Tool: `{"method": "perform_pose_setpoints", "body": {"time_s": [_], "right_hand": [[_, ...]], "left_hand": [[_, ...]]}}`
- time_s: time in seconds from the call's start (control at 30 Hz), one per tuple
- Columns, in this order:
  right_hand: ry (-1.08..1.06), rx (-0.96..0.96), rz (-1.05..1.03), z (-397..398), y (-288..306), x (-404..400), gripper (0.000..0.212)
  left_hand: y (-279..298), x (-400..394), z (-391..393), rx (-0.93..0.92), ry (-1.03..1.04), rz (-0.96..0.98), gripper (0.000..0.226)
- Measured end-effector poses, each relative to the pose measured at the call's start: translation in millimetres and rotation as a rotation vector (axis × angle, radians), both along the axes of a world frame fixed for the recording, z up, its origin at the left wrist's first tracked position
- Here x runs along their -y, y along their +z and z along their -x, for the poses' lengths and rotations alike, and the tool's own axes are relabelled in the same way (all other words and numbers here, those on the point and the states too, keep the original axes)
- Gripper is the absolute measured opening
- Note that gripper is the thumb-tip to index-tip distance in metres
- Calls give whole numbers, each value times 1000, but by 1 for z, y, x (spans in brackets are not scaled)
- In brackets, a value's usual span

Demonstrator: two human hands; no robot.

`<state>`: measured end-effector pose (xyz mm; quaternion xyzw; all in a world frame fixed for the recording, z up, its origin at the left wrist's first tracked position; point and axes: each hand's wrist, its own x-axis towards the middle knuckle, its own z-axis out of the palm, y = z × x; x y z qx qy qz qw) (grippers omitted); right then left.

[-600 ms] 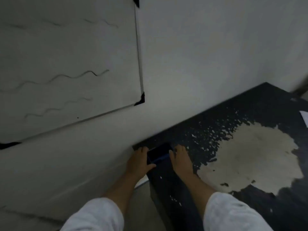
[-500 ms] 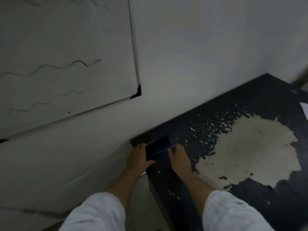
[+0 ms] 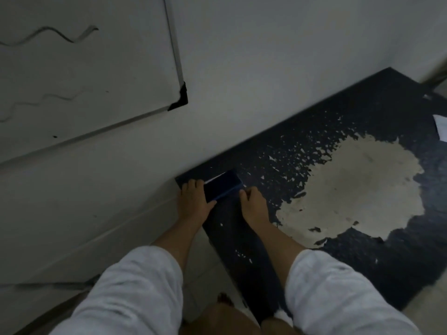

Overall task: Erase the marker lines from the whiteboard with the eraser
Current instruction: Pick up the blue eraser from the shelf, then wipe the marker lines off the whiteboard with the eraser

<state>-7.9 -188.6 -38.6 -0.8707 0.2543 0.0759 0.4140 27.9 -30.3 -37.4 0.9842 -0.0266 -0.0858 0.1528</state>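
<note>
Both hands at the eraser, pickup pending.

White sleeves nearest; left hand and right hand flank the dark blue rectangular eraser at the near-left corner of the worn black tabletop. Left thumb and fingers pinch its left end; right fingers curl at its right end, contact unclear. Long axis runs left-right, far end tipped up-right. Best: one firm grip, then lift to the white-framed whiteboard and its wavy marker lines.

I see a dark blue rectangular eraser with a smooth, slightly glossy top, lying on a black tabletop whose matt coating has flaked away to a rough pale patch. The wall-mounted whiteboard looks smooth, edged in thin silvery trim, and my white sleeves look like soft cloth.
</note>
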Motion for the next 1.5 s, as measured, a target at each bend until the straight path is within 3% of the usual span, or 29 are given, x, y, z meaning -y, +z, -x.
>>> {"method": "perform_pose_setpoints", "body": {"time_s": [0.13, 0.3, 0.43, 0.5, 0.63, 0.77, 0.9, 1.07, 1.27, 1.37, 1.5], "right_hand": [[-163, 69, -115, -3, 15, -7, 28], [-314, 188, -526, -18, 52, -28, 61], [-350, 295, -887, -33, 90, -46, 70], [-291, 323, -939, -36, 110, -54, 72], [-112, 461, -821, -36, 153, -75, 40], [-32, 633, -723, -38, 205, -107, 44], [82, 845, -633, -38, 256, -149, 40], [305, 1113, -422, -34, 314, -207, 31], [522, 1363, 21, -33, 366, -266, 62], [556, 1581, 324, -35, 388, -290, 63], [536, 1797, 638, -43, 409, -319, 58]], "left_hand": [[14, -1, 0, 3, 8, 86, 60], [42, -2, -2, -94, 2, 404, 71], [84, -5, 2, -179, -22, 637, 43], [104, -13, 3, -156, -26, 669, 49], [146, -43, 7, -24, -45, 667, 57], [194, -86, 16, 265, -19, 636, 56], [242, -140, 25, 634, -46, 471, 42], [296, -215, 39, 963, 36, 293, 46], [347, -299, 59, 1341, 187, -114, 67], [353, -331, 69, 1384, 246, -254, 92], [340, -357, 73, 1173, 269, -414, 126]]}}
